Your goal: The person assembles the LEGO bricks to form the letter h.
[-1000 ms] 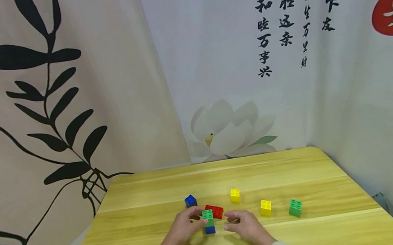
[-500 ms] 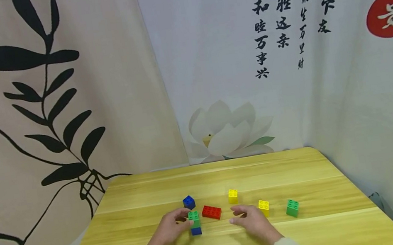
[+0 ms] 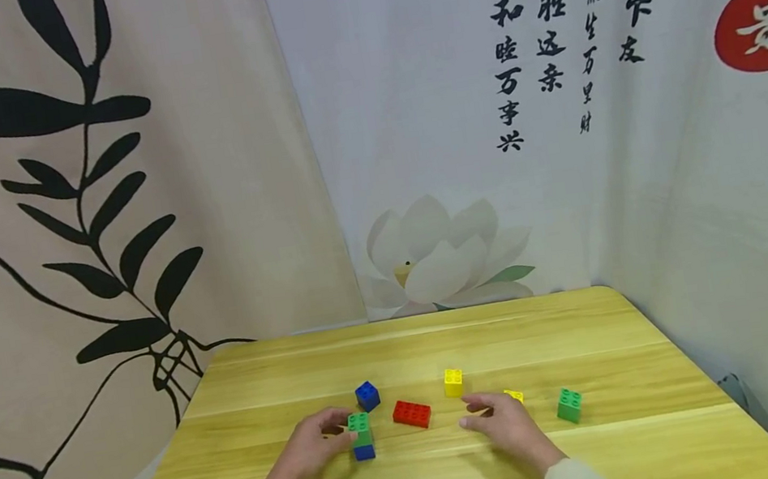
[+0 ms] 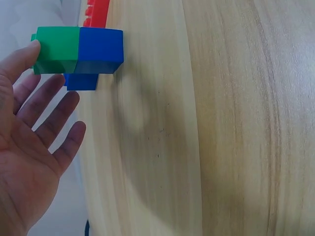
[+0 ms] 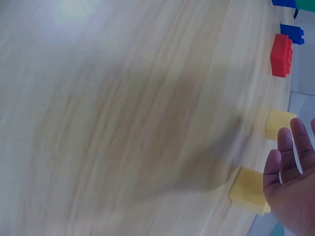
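Carried toward the left edge of the table (image 3: 679, 448) since the earlier frames, the green-and-blue stack (image 3: 361, 437) is upright, its green part pinched in the left hand (image 3: 310, 448). Drawn rightward, the right hand (image 3: 504, 423) has relaxed fingers, holds nothing and partly hides a yellow brick (image 3: 515, 395). Moving the joined pair seems the step in hand; the next move probably calls for a level lowering. Between the hands lies a red brick (image 3: 412, 414); toward the far edge, a blue brick (image 3: 367, 396) and another yellow brick (image 3: 453, 382); rightward, a green brick (image 3: 569, 405). Behind hang pale drapes (image 3: 249, 168) with printed leaves and calligraphy.
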The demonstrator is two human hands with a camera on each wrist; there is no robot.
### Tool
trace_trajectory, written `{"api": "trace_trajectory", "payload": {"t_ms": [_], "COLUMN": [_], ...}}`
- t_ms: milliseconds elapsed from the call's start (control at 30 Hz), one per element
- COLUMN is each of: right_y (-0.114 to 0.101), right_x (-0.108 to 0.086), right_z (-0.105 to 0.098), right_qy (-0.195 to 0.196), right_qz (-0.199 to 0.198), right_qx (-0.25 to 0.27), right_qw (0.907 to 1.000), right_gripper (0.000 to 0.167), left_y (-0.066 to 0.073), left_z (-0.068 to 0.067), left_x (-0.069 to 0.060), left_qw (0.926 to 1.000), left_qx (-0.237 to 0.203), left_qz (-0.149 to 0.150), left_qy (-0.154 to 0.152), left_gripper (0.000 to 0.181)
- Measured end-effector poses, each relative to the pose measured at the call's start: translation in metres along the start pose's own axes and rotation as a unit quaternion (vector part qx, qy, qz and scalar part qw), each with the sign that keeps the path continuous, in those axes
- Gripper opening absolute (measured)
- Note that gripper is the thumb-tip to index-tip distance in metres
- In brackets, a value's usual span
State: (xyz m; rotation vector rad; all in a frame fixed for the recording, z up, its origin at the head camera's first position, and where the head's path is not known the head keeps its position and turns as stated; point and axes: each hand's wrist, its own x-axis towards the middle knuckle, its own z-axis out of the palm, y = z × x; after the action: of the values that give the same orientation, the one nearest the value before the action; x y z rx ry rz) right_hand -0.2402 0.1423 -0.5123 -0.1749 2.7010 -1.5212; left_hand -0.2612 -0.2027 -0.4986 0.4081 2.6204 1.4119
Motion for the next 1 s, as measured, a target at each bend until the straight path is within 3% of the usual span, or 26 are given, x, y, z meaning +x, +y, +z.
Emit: {"api": "trace_trajectory", "payload": {"t_ms": [367,667,1000], "right_y": [0.002,-0.007,-0.007], "right_x": [0.0,0.003,0.004], "right_z": [-0.014,-0.037,-0.062], "right_qy": [0.02,0.064,0.098], "right_qz": [0.016,0.031,0.03], "right_qx": [-0.005,-0.009,-0.012], "right_qw": [0.9997,0.9974,0.9947], "right_gripper": [0.048,0.043,0.043], "left_y": [0.008,0.03,0.06], "left_z": [-0.002,0.0,0.006], "left_x": [0.008,0.021,0.039], "left_qw": [0.9992,0.9991,0.9994], "left_qx": [0.016,0.021,0.004], "left_qz": [-0.023,-0.001,0.025], "left_qy": [0.027,0.036,0.025], "left_gripper": [0.046,0.045,0.048]}}
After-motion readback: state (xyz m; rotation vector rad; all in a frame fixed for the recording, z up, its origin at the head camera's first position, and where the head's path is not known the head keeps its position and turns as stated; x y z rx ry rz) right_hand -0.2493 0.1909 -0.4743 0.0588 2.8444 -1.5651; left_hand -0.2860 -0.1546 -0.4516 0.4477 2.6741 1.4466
